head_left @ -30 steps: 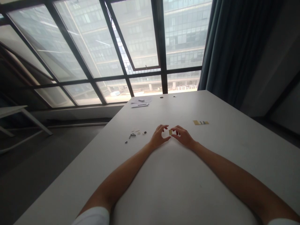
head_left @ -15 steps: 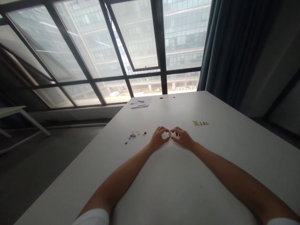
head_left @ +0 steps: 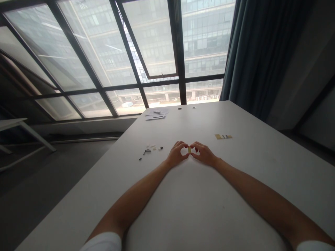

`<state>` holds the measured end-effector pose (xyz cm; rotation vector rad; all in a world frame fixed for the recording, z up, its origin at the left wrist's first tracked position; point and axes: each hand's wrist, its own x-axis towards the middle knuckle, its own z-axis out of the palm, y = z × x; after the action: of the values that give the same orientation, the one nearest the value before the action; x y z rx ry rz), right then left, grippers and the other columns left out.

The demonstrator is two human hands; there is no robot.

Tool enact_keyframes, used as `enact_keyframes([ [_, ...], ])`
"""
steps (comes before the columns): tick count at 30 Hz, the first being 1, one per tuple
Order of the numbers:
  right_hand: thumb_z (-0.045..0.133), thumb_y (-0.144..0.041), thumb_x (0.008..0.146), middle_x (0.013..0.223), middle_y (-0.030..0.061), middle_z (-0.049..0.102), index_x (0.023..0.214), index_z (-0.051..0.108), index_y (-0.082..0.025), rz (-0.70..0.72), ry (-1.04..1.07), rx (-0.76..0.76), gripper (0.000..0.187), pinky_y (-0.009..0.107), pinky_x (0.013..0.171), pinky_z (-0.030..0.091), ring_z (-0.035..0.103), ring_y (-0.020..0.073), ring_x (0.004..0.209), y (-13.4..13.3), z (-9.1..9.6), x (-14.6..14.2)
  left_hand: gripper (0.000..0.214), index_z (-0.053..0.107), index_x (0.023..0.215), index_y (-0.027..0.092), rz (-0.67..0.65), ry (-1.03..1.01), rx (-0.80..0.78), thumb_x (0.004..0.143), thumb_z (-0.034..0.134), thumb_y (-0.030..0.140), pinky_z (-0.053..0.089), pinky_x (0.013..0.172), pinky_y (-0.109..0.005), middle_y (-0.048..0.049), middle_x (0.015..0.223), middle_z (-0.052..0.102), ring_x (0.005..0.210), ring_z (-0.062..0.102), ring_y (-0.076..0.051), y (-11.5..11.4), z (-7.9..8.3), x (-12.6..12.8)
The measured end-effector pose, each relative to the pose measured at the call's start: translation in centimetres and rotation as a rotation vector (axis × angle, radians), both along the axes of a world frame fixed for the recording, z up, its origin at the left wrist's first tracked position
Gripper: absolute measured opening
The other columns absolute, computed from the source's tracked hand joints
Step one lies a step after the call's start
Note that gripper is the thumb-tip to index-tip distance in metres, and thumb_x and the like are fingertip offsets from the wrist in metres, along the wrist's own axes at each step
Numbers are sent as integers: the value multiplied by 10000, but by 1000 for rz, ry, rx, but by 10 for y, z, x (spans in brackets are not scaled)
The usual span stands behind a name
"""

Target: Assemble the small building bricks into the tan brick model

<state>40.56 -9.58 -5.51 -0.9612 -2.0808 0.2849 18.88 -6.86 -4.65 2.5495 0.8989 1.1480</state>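
Note:
Between my hands is a small tan, roughly rectangular piece [head_left: 190,150], too small to name more exactly. My left hand [head_left: 177,153] grips its left side with thumb and fingertips curved into a ring. My right hand [head_left: 202,153] pinches the same piece from the right in a matching curve. Both hands are low over the white table [head_left: 199,202]. Left of my left hand lie several small parts: a grey piece [head_left: 148,151], a black-and-white piece [head_left: 161,148], a small dark piece [head_left: 140,159] and pale cream bits [head_left: 153,146].
A flat tan piece with grey stripes [head_left: 223,136] lies to the right, beyond my right hand. Papers [head_left: 156,118] with dark items on them are at the far left corner. A dark round disc [head_left: 179,108] sits near the far edge. Windows and a blue curtain [head_left: 248,59] stand behind.
My hands keep the same pinch on the tan piece, with almost no movement. The whole view has shifted very slightly.

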Motion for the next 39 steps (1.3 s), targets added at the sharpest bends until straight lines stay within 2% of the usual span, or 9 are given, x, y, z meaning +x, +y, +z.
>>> enact_keyframes([
  [7, 691, -150, 850, 959, 10, 630, 1091, 620, -238, 49, 56, 25, 266, 241, 652, 453, 561, 130, 711, 4, -4, 1, 259, 627, 985, 214, -20, -17, -10, 763, 753, 173, 512, 823, -330, -34, 983, 635, 971, 565, -205, 1, -1, 0],
  [23, 685, -155, 878, 957, 9, 620, 1083, 618, -238, 39, 51, 11, 231, 248, 653, 459, 554, 131, 701, 4, -5, 1, 241, 636, 990, 214, -15, -16, -23, 782, 754, 184, 513, 803, -330, -42, 988, 636, 978, 569, -210, 2, -2, 0],
  [35, 664, -167, 909, 1013, 29, 623, 1128, 621, -250, 49, 70, 22, 238, 258, 669, 476, 574, 146, 744, 9, -9, 3, 254, 658, 1037, 218, -23, -49, -20, 832, 781, 303, 519, 791, -331, -52, 990, 650, 965, 582, -206, 8, -6, 0],
  [39, 648, -160, 912, 1008, 28, 625, 1132, 625, -250, 29, 91, 7, 239, 256, 663, 476, 575, 145, 737, 10, -9, 3, 218, 675, 1088, 230, -33, -43, -30, 897, 717, 326, 523, 794, -343, -66, 1011, 659, 986, 586, -216, 10, -6, -1],
])
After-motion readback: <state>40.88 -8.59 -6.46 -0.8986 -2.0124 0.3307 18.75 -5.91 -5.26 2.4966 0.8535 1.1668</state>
